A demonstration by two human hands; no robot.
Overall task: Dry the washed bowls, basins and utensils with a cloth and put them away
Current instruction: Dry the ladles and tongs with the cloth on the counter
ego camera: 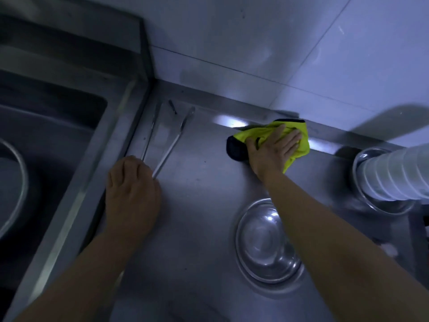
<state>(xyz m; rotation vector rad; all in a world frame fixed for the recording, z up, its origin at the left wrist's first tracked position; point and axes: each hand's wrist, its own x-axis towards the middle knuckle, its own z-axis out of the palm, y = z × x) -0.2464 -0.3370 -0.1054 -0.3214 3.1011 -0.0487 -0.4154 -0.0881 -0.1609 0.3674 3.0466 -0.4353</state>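
Note:
A steel counter [204, 182] runs beside a sink. My left hand [132, 189] grips the near end of long metal tongs [171, 140], whose two arms spread away toward the wall. My right hand [274, 149] lies flat on a yellow-green cloth with a dark edge [299, 145], pressing it onto the counter near the back rim. A steel bowl [267, 242] sits on the counter under my right forearm. At the right, a stack of white bowls [399, 175] stands in a steel basin [362, 163].
The sink [53, 140] lies to the left, with the rim of a round metal basin [18, 173] inside it at the frame's edge. A tiled wall [278, 43] rises behind the counter. A small dark object [173, 106] lies near the tongs' far end.

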